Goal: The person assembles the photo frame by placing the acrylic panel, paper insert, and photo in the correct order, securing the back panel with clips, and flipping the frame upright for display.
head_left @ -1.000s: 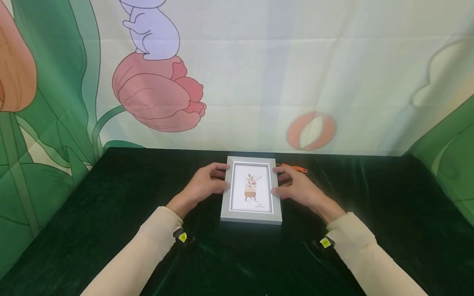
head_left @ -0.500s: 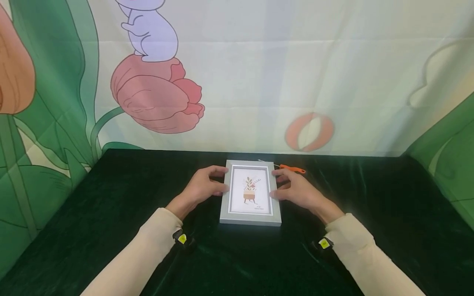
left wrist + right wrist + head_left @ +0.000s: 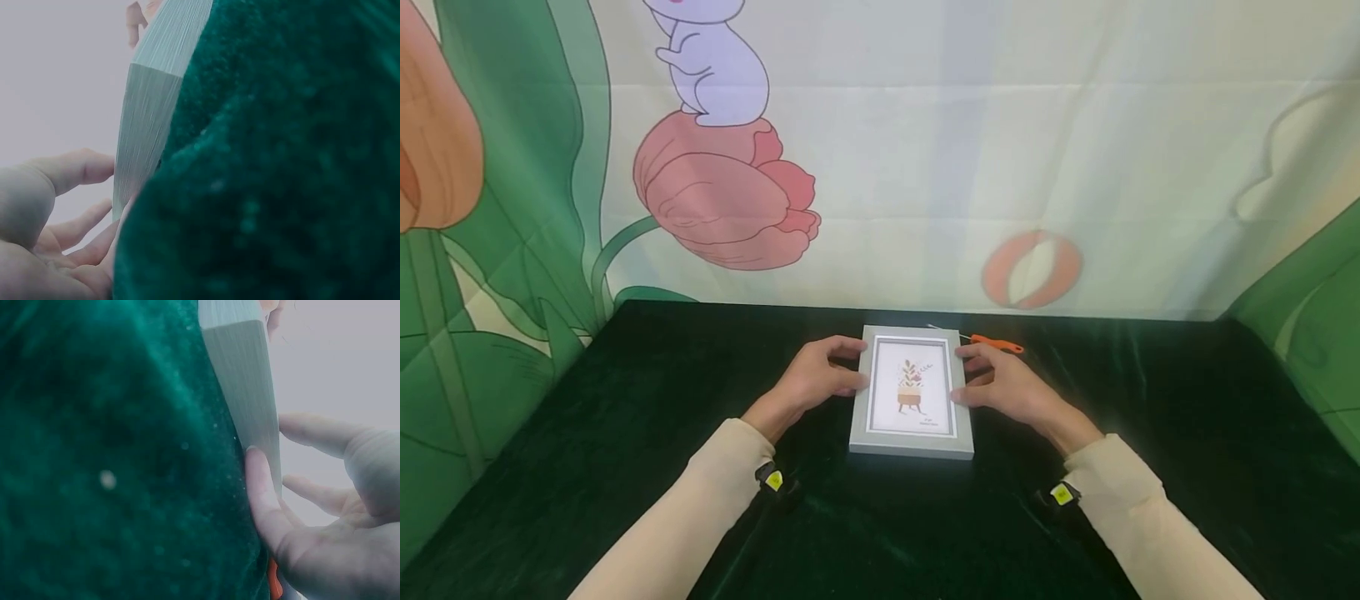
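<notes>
A light grey picture frame lies face up on dark green cloth, its print showing a potted plant on legs. My left hand holds its left edge, with thumb and index finger at the front border. On the opposite edge, my right hand grips it in much the same way. The left wrist view shows the frame's side with the left fingers against it. In the right wrist view, one finger of the right hand presses the frame's side; part of that hand's grip is hidden.
An orange-handled tool with a thin metal shaft lies just behind the frame's upper right corner. Dark green velvety cloth covers the table. A printed curtain hangs along the table's back edge.
The frame's far edge has come down and slightly nearer, with both hands on it. More of the orange-handled tool's shaft shows behind the frame now.
</notes>
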A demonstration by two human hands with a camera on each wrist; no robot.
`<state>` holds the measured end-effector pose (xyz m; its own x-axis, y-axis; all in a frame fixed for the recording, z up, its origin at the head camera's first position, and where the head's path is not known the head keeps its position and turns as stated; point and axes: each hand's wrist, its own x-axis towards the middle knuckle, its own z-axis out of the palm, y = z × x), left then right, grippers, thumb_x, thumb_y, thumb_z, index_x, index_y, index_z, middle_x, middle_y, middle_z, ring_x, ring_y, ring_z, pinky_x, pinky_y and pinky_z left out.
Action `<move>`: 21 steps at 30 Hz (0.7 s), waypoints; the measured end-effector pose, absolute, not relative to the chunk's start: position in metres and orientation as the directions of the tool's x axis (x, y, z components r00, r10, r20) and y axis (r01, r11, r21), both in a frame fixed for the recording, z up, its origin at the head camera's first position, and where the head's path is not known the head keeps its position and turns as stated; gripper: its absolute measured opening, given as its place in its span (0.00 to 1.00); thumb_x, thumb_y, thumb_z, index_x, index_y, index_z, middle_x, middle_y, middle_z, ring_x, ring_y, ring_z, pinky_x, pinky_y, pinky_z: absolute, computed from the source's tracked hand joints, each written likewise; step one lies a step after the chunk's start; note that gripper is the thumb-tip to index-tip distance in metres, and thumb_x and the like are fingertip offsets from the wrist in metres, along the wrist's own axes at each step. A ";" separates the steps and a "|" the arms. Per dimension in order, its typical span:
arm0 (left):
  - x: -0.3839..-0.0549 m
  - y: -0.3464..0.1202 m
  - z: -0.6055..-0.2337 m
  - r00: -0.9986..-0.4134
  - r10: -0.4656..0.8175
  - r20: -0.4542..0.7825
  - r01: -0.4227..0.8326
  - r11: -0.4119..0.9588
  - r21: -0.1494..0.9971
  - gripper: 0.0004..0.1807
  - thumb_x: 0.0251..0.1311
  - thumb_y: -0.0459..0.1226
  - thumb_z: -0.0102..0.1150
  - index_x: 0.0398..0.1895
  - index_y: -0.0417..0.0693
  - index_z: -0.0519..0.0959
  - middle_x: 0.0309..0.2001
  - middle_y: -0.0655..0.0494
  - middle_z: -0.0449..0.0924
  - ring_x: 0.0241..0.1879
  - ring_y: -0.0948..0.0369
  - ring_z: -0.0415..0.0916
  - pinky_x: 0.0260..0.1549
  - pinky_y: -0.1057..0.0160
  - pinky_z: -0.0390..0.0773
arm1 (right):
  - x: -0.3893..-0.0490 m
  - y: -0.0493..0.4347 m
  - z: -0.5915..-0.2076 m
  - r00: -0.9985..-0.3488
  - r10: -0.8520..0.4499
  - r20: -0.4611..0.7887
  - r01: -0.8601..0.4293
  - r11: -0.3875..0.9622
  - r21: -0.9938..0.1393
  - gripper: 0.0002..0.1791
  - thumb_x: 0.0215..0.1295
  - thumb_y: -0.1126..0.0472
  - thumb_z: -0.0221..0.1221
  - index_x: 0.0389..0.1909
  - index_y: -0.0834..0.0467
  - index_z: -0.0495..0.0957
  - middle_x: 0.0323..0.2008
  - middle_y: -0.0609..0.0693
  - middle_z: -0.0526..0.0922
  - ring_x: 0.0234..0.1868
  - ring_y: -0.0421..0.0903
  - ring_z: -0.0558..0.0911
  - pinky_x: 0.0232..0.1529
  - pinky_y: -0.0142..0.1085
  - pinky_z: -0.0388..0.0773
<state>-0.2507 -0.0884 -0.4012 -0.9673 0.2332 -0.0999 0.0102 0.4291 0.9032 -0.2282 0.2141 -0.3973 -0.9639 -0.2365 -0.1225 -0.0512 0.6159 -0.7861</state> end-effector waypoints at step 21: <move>-0.242 -0.087 -0.388 -0.986 0.159 0.057 0.145 0.625 0.767 0.30 0.69 0.41 0.69 0.72 0.45 0.75 0.69 0.44 0.74 0.56 0.49 0.82 0.50 0.50 0.87 | -0.229 0.206 -0.391 -0.977 -0.209 -0.033 -0.110 0.635 -0.765 0.42 0.72 0.55 0.69 0.80 0.62 0.59 0.71 0.67 0.70 0.53 0.59 0.85 0.53 0.48 0.86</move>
